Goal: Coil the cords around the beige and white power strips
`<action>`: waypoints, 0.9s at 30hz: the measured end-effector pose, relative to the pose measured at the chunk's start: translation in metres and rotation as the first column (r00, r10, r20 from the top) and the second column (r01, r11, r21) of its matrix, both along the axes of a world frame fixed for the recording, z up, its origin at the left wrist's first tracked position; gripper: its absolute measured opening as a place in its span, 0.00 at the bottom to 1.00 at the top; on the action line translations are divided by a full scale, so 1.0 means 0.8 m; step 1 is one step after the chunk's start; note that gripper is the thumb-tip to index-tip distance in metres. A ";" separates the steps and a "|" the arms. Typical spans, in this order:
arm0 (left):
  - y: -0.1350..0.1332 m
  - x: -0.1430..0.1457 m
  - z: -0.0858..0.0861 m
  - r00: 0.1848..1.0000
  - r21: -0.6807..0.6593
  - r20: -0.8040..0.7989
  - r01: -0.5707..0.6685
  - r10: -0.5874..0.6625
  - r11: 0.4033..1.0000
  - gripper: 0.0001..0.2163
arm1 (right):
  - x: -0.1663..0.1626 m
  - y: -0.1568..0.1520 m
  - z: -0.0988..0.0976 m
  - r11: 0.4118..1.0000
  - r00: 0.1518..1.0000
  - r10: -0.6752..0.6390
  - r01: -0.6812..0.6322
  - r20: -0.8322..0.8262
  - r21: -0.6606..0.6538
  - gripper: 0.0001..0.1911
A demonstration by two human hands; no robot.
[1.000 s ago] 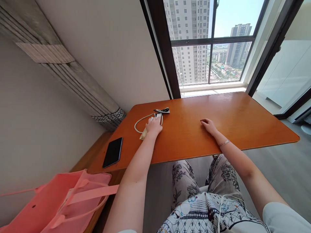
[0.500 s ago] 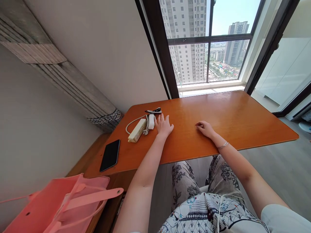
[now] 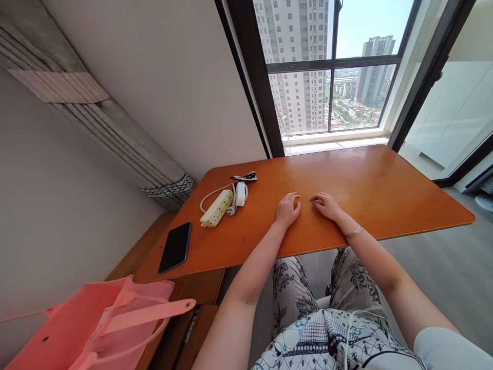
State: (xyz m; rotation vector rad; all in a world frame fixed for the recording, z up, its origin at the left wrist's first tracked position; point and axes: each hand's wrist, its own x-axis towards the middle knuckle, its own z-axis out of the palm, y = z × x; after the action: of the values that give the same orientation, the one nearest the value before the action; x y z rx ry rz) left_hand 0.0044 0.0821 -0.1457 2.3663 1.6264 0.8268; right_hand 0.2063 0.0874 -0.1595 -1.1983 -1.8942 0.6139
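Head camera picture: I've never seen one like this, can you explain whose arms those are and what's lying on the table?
The camera sits on a person's head, looking forward and down, so the two bare arms are that person's own. The left hand and the right hand, with a bracelet at its wrist, rest side by side on the orange table, loosely curled, holding nothing. Further left on the table lie a cream power strip, a small black cable and a dark phone. A pink bag sits lower left, off the table.

left hand [image 3: 287, 209]: palm hidden | black item [image 3: 244, 178]: too small, perhaps cable
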 end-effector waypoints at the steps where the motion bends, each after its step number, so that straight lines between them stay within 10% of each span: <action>1: 0.000 -0.001 0.000 1.000 -0.002 0.011 0.005 -0.005 1.000 0.14 | 0.000 0.000 -0.001 1.000 1.000 0.003 -0.003 0.003 -0.002 0.08; 27: 0.005 -0.004 -0.008 0.994 -0.062 0.109 0.030 -0.023 0.998 0.11 | -0.001 0.003 -0.008 0.999 1.000 0.010 -0.009 0.015 -0.034 0.09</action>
State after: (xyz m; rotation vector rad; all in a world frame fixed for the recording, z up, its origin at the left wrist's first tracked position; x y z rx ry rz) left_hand 0.0015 0.0861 -0.1518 2.2532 1.5527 0.8691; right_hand 0.2053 0.0894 -0.1656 -1.2189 -1.9102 0.6459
